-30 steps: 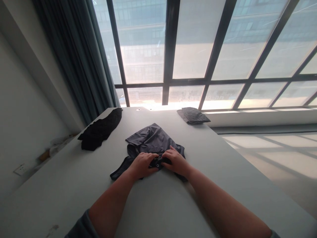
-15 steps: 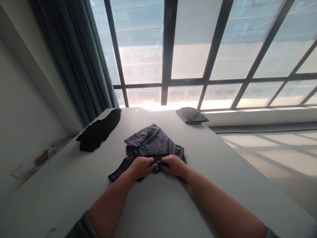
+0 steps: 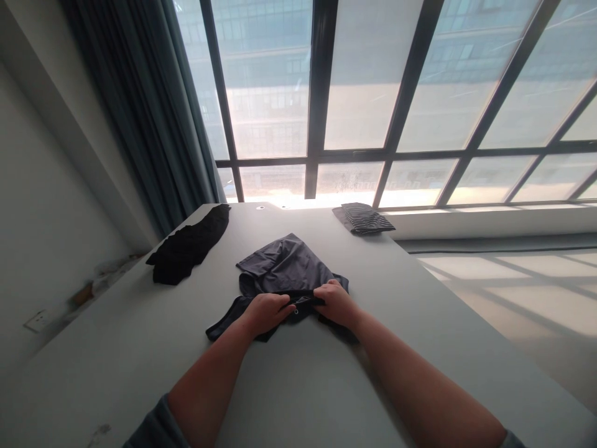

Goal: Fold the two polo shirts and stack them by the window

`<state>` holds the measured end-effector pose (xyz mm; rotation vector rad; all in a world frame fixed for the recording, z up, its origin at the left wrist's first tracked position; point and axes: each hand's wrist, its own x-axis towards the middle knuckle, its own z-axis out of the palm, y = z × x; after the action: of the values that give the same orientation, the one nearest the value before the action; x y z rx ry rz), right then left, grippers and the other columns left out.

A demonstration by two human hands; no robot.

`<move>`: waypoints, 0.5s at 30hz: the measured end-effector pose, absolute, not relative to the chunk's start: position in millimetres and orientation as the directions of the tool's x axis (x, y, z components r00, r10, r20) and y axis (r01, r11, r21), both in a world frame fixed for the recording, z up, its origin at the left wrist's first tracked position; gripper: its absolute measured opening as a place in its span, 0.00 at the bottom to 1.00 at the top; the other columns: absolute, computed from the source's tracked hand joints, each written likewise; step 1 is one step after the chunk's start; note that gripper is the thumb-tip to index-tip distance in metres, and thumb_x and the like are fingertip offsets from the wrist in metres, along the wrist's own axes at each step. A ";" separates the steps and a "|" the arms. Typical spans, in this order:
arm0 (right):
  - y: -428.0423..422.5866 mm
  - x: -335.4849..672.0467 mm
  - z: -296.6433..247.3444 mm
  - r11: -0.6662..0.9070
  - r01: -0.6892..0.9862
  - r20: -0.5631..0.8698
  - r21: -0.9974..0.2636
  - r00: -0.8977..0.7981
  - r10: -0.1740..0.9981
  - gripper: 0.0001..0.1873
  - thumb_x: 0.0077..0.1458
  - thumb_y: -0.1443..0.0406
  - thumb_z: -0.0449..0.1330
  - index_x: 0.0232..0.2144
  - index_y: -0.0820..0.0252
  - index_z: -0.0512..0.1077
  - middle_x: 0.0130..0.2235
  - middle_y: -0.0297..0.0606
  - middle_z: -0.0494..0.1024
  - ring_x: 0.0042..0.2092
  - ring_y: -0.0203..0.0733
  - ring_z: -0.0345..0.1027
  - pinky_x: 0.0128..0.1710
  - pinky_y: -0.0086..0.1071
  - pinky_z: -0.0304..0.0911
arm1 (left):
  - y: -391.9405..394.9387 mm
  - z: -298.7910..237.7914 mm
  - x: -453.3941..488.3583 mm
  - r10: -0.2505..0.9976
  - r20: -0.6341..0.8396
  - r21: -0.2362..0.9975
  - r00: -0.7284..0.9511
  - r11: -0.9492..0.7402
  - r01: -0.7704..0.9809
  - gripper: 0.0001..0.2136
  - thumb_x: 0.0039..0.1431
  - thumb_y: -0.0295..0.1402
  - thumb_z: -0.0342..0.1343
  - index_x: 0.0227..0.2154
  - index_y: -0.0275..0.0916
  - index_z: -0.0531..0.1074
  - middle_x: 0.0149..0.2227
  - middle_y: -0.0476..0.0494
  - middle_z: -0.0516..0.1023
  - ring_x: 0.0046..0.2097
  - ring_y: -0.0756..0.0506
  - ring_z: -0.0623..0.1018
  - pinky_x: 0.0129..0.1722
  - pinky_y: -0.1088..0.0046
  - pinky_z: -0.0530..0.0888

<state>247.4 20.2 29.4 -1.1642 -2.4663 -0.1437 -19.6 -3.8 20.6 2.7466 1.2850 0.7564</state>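
Note:
A dark grey garment [image 3: 291, 264] of thin, smooth fabric lies crumpled on the white table [image 3: 289, 386], its far end forming a point. I cannot tell its exact kind. Along its near side runs a black band with a small pale ring on it. My left hand [image 3: 269, 311] pinches this band left of the ring, thumb and fingers closed. To the right of the ring, my right hand [image 3: 336, 303] grips the same band, fingers curled over it. A darker flap of the garment sticks out beyond my left hand; part of the near edge is hidden under my wrists.
A black piece of clothing [image 3: 189, 246] lies along the table's left edge. At the far right corner rests a folded striped cloth [image 3: 364, 218]. Large windows [image 3: 354, 81] stand behind the table, and a dark curtain [image 3: 144, 99] hangs at the left.
My right hand has shifted right along the band, away from my left hand, so more of the band shows between them. My left hand stays nearly in place.

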 end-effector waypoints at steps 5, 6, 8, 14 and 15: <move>23.8 251.9 29.9 0.630 0.767 0.403 -0.123 -0.541 0.738 0.11 0.54 0.64 0.66 0.25 0.62 0.70 0.29 0.34 0.76 0.34 0.35 0.67 0.48 0.32 0.55 | -2.9 20.4 -21.5 0.737 0.427 0.223 0.524 -0.648 0.729 0.16 0.71 0.45 0.52 0.30 0.41 0.72 0.28 0.46 0.77 0.29 0.46 0.75 0.28 0.69 0.55; 24.6 253.6 30.6 0.629 0.766 0.412 -0.135 -0.534 0.738 0.11 0.54 0.65 0.66 0.25 0.63 0.69 0.29 0.34 0.75 0.34 0.35 0.66 0.47 0.32 0.55 | -2.6 20.4 -22.7 0.744 0.429 0.226 0.512 -0.637 0.737 0.15 0.70 0.44 0.54 0.31 0.41 0.72 0.28 0.46 0.78 0.30 0.46 0.75 0.28 0.69 0.56; 25.7 257.0 32.6 0.636 0.755 0.436 -0.162 -0.523 0.732 0.09 0.54 0.67 0.64 0.25 0.63 0.68 0.30 0.35 0.74 0.35 0.35 0.65 0.45 0.30 0.56 | -1.4 20.9 -26.5 0.759 0.430 0.226 0.488 -0.614 0.756 0.13 0.67 0.44 0.57 0.32 0.41 0.72 0.30 0.47 0.78 0.31 0.45 0.76 0.29 0.70 0.58; 25.8 261.4 36.3 0.683 0.666 0.590 -0.301 -0.433 0.681 0.01 0.52 0.69 0.57 0.30 0.61 0.68 0.43 0.39 0.73 0.46 0.39 0.66 0.49 0.30 0.62 | 4.0 28.3 -41.8 0.759 0.488 0.149 0.430 -0.558 0.816 0.06 0.64 0.36 0.61 0.34 0.41 0.71 0.36 0.44 0.79 0.42 0.39 0.79 0.41 0.68 0.69; 26.2 261.6 35.8 0.677 0.654 0.617 -0.338 -0.390 0.684 0.03 0.53 0.68 0.56 0.32 0.60 0.68 0.45 0.40 0.73 0.47 0.39 0.67 0.50 0.30 0.63 | 4.4 29.6 -43.0 0.750 0.522 0.144 0.406 -0.546 0.825 0.04 0.64 0.34 0.60 0.35 0.41 0.72 0.39 0.43 0.80 0.45 0.38 0.78 0.45 0.66 0.70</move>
<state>261.6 26.2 35.8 -1.0252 -2.1284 0.0509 -43.0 4.4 29.6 2.7457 1.5492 0.8996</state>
